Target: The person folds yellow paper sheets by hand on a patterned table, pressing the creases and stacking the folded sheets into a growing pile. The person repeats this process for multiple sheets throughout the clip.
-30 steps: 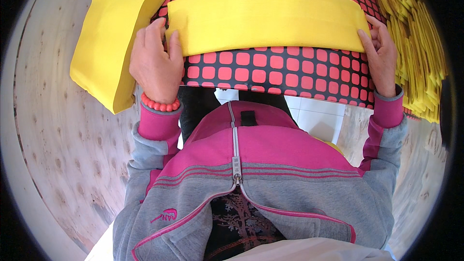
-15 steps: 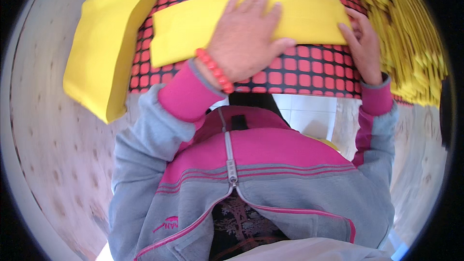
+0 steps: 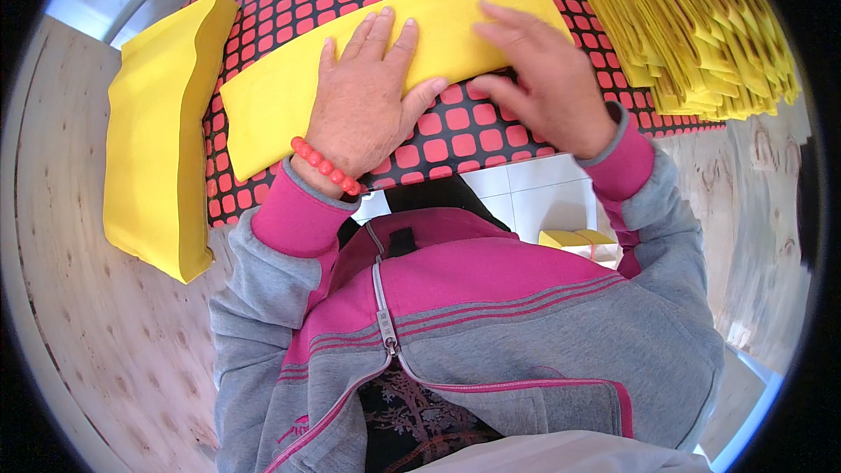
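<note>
Now right hand [image 3: 552, 83] (blurred) is nearer left hand [image 3: 361, 101], over yellow strip [image 3: 447, 31].

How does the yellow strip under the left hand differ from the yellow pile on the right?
The yellow strip looks like one flat, smooth band; the yellow pile shows many uneven layers. The strip lies under the left hand; the pile has no hand on it. Both are yellow and rest on the red-and-black surface.

Two hands [image 3: 361, 103] [image 3: 556, 83]; one bracelet [image 3: 326, 166]; one flat strip [image 3: 447, 31]; one fanned stack [image 3: 696, 35].
</note>
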Tool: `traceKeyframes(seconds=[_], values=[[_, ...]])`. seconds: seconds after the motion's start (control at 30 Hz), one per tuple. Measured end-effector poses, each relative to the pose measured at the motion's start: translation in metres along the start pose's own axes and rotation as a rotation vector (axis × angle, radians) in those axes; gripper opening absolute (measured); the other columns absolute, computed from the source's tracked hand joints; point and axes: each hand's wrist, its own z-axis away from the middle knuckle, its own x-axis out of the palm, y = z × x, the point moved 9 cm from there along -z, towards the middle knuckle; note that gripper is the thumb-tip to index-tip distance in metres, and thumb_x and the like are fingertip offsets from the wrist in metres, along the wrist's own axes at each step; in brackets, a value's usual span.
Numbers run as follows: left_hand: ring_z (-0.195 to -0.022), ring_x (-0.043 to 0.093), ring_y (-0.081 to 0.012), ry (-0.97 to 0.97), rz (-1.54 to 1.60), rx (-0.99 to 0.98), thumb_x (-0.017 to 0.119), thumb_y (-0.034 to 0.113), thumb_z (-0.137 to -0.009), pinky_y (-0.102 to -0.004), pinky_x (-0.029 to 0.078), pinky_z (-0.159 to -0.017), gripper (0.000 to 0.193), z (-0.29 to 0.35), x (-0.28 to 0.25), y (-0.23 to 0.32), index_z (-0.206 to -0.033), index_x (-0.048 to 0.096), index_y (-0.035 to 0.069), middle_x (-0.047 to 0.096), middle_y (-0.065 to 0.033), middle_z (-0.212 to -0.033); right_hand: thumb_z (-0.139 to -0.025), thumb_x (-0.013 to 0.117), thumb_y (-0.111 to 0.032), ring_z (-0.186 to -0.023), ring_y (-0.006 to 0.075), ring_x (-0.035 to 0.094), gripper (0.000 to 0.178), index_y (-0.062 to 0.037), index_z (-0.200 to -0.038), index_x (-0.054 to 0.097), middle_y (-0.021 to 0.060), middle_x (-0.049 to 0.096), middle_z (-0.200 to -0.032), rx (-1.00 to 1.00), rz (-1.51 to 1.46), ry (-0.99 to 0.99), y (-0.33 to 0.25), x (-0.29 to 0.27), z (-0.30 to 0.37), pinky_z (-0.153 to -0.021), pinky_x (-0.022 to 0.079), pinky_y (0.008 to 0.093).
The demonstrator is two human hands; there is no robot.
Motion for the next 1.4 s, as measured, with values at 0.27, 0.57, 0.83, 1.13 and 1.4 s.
traceKeyframes(seconds=[0.27,0.57,0.83,1.13,1.4], values=[[-0.14,0.048,-0.0362,-0.023,0.04,-0.014,0.053,0.049,-0.102,-0.0629,0.037,-0.109,0.058,-0.003,-0.004,0.0,-0.146,0.055,0.011,0.05,-0.0224,-0.149,-0.085,0.077,-0.031,-0.111,0.038,0.063,0.04,-0.0029,-0.11,0.063,0.0172,0.064,-0.127,-0.035,-0.144,-0.141,-0.02,0.011,0.008,-0.091,0.052,0.0452],[-0.14,0.047,-0.0385,-0.037,-0.04,-0.012,0.055,0.043,-0.103,-0.0636,0.039,-0.106,0.055,-0.002,-0.001,0.0,-0.148,0.053,0.013,0.045,-0.0213,-0.155,-0.084,0.079,-0.029,-0.102,0.0328,0.067,0.038,-0.0041,-0.108,0.065,0.0121,0.067,-0.116,0.141,0.113,-0.007,0.013,-0.02,0.025,-0.084,0.054,0.0408],[-0.139,0.048,-0.0372,-0.005,-0.027,-0.016,0.056,0.043,-0.101,-0.0619,0.039,-0.105,0.056,-0.001,-0.002,0.003,-0.148,0.053,0.013,0.046,-0.0207,-0.154,-0.085,0.078,-0.027,-0.094,0.0301,0.066,0.031,-0.0044,-0.103,0.065,0.0111,0.065,-0.1,0.291,0.077,-0.078,0.025,-0.031,0.028,-0.076,0.053,0.0394],[-0.134,0.051,-0.0401,0.102,-0.009,-0.037,0.058,0.045,-0.099,-0.0604,0.039,-0.106,0.055,0.013,-0.005,-0.003,-0.142,0.056,0.01,0.051,-0.0223,-0.146,-0.1,0.063,-0.019,-0.133,0.036,0.054,0.041,0.0028,-0.135,0.058,0.0211,0.057,-0.143,-0.038,-0.128,-0.275,0.011,0.04,-0.038,-0.111,0.042,0.0404],[-0.113,0.063,-0.0374,0.113,0.073,-0.1,0.072,0.031,-0.091,-0.0445,0.053,-0.091,0.035,0.059,-0.041,-0.01,-0.114,0.064,0.006,0.062,-0.0195,-0.127,-0.097,0.067,-0.028,-0.136,0.0374,0.051,0.05,0.0015,-0.137,0.058,0.0227,0.054,-0.147,-0.052,-0.09,-0.273,0.017,0.052,-0.029,-0.114,0.04,0.0416]])
